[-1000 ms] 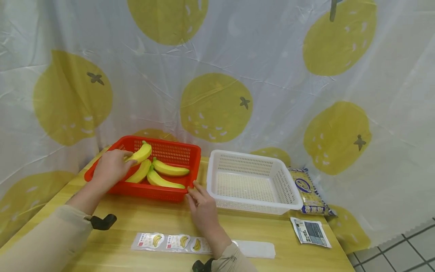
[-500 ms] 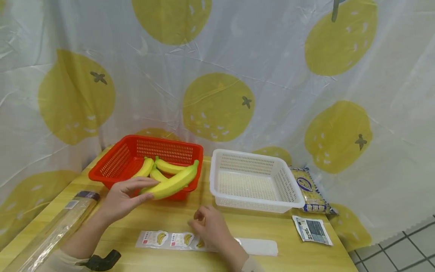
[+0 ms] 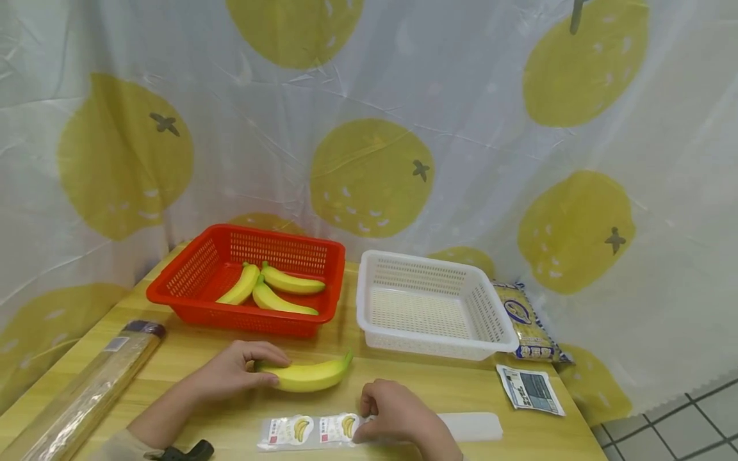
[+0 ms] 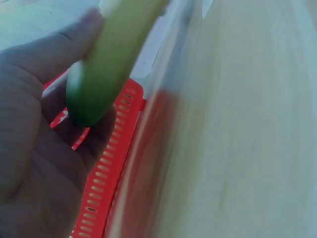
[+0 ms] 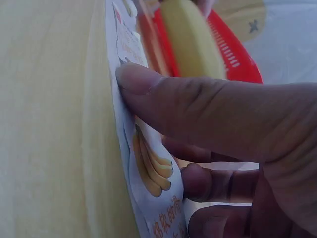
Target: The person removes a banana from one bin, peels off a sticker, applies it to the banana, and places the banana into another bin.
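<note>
Wooden table (image 3: 461, 384), curtain (image 3: 259, 160) behind. My left hand (image 3: 239, 371) pinches one banana (image 3: 314, 376) by its end, presumably leaving its length exposed; my right hand (image 3: 398, 411) touches the sticker strip (image 3: 323, 432), whether pinching or pressing I cannot tell. Banana now nearer me than the red basket (image 3: 242, 315); earlier, they overlapped in view.

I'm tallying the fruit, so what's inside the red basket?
Three yellow bananas lie in the red basket, stems close together. Its near wall hides the strip of floor just behind it, and what lies beneath the bananas is covered.
</note>
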Demonstrator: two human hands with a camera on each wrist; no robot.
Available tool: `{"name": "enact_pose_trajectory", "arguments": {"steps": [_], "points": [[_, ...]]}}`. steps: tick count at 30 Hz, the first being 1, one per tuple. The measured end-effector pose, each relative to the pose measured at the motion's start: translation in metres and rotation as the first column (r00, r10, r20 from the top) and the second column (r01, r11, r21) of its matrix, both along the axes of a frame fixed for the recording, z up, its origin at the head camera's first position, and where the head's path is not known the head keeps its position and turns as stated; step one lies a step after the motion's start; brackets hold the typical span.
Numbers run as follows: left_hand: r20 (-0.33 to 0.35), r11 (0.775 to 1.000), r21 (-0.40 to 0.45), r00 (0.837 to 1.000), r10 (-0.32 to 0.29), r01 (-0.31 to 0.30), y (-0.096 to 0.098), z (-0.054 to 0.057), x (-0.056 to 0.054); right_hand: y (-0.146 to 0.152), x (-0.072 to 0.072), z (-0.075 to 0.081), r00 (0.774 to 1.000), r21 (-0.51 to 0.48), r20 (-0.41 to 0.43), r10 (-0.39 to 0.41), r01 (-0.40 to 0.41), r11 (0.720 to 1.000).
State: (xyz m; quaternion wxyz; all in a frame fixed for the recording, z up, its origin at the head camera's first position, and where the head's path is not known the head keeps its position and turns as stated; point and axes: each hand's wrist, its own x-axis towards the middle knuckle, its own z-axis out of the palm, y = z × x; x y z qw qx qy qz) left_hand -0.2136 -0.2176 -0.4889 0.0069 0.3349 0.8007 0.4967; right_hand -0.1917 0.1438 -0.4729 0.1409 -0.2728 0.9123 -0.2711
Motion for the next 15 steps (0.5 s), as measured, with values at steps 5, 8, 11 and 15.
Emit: {"name": "enact_pose_trajectory", "arguments": {"steps": [5,8,11,15], "points": [[-0.032,0.999,-0.046,0.999,-0.015,0.014,0.001,-0.004,-0.001,-0.001,0.001,0.004,0.999,0.021,-0.051,-0.002,0.004,1.000],[-0.065,0.996,-0.087,0.998,-0.008,0.002,0.002,-0.003,0.000,-0.010,0.003,0.003,0.991,0.012,-0.130,0.031,-0.030,0.999],[-0.154,0.989,-0.134,0.987,0.038,-0.059,0.005,-0.002,0.003,-0.023,0.006,-0.001,0.975,0.009,-0.200,0.100,-0.100,0.995],[-0.389,0.984,-0.129,0.919,0.063,-0.122,0.014,0.000,0.007,-0.038,0.013,-0.005,0.959,0.064,-0.237,0.156,-0.144,0.987]]}}
